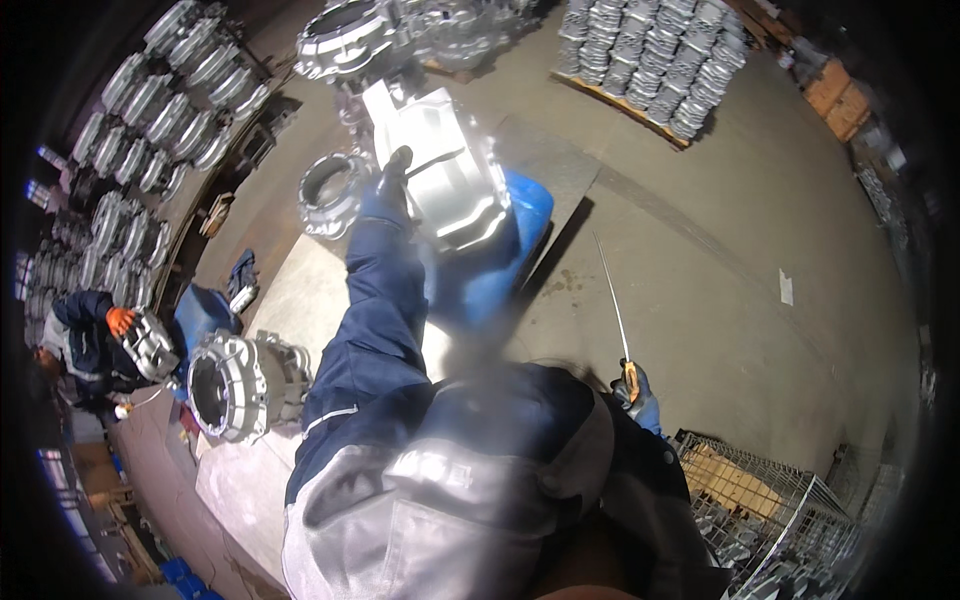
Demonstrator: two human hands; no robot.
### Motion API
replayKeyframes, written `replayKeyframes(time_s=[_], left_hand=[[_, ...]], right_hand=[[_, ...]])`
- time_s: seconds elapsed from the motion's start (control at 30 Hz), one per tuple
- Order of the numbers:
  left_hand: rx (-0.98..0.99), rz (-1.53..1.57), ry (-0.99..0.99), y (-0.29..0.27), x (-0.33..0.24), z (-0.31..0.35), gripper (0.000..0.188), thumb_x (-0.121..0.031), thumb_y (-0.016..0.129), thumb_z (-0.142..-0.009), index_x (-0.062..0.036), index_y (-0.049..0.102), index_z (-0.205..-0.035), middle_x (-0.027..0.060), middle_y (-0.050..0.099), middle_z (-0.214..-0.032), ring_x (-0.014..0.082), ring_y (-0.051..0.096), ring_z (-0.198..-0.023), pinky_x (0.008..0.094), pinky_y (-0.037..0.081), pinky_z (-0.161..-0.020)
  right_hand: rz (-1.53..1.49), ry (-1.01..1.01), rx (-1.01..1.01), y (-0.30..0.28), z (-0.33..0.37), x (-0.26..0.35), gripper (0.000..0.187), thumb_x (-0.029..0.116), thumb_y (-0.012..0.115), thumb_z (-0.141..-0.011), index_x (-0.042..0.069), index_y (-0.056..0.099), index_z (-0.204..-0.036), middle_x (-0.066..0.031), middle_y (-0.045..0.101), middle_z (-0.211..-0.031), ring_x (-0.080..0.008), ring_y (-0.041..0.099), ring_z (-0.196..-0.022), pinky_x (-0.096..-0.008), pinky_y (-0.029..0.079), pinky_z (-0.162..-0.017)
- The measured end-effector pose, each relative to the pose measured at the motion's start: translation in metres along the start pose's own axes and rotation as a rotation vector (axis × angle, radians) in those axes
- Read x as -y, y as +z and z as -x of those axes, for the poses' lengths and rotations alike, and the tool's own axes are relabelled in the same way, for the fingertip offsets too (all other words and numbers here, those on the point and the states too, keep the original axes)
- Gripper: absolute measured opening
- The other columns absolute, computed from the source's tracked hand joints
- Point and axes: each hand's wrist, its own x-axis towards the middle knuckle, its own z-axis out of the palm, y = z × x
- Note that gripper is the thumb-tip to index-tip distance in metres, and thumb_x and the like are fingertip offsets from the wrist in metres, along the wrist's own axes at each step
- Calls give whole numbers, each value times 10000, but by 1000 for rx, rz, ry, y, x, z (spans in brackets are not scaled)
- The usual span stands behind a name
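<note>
My left hand (388,190), in a dark blue glove, grips the near left edge of a large silver metal housing (440,150). The housing is tilted over a blue plastic container (528,205), partly hiding it. Away to the right, my gloved right hand (642,400) is closed around the orange handle of a long thin file-like tool (614,300), whose tip points away from me over the floor. Left of the housing lies a ring-shaped casting (332,194). Nearer to me on the left, a round casting (240,385) stands on the pale work surface (300,290).
Stacked castings (160,100) fill racks at the far left, and a loaded pallet (650,60) stands at the far right. A wire cage (770,500) is beside me at the lower right. Another person's orange-gloved hand (121,320) touches a casting at the left.
</note>
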Motion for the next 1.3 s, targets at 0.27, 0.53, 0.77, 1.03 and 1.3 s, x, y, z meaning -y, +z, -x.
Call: replayKeyframes(time_s=[0.27, 0.53, 0.77, 1.03, 1.3], left_hand=[[118, 377, -289, -25, 94, 31, 854, -665, 531, -886, -2, 408, -1410, 195, 556, -1318, 332, 596, -1141, 475, 524, -904], [-77, 726, -599, -129, 283, 123, 573, -498, 509, -976, -33, 530, -1310, 136, 663, -1122, 320, 645, -993, 438, 550, -785], [419, -162, -995, -187, 392, 129, 430, -407, 506, -988, -31, 654, -1136, 113, 702, -879, 256, 658, -752, 353, 512, -604], [395, -1126, -417, -155, 315, 144, 318, -347, 538, -941, -63, 675, -983, 99, 688, -794, 262, 641, -688, 389, 482, -629], [225, -1471, 746, -71, 100, 133, 439, -391, 706, -754, -121, 654, -1096, 160, 667, -1082, 309, 601, -1102, 469, 425, -976]], right_hand=[[-907, 137, -67, -16, 24, -51, 549, -56, 565, -908, 23, 392, -1423, -116, 474, -1418, -175, 548, -1200, -267, 468, -964], [31, -173, -65, -35, -36, 113, 388, 285, 558, -982, 18, 542, -1263, -28, 576, -759, -112, 573, -668, -265, 489, -624], [501, -130, 281, 24, -96, 252, 346, 330, 654, -895, 126, 636, -1173, -127, 701, -883, -266, 679, -761, -361, 524, -685], [1022, -245, 341, 103, -128, 311, 444, 479, 396, -981, 206, 558, -1292, -197, 665, -1097, -387, 646, -981, -481, 505, -853], [949, -32, 119, 35, -110, 276, 606, 606, 445, -928, 67, 700, -1033, -215, 691, -974, -401, 660, -940, -471, 506, -827]])
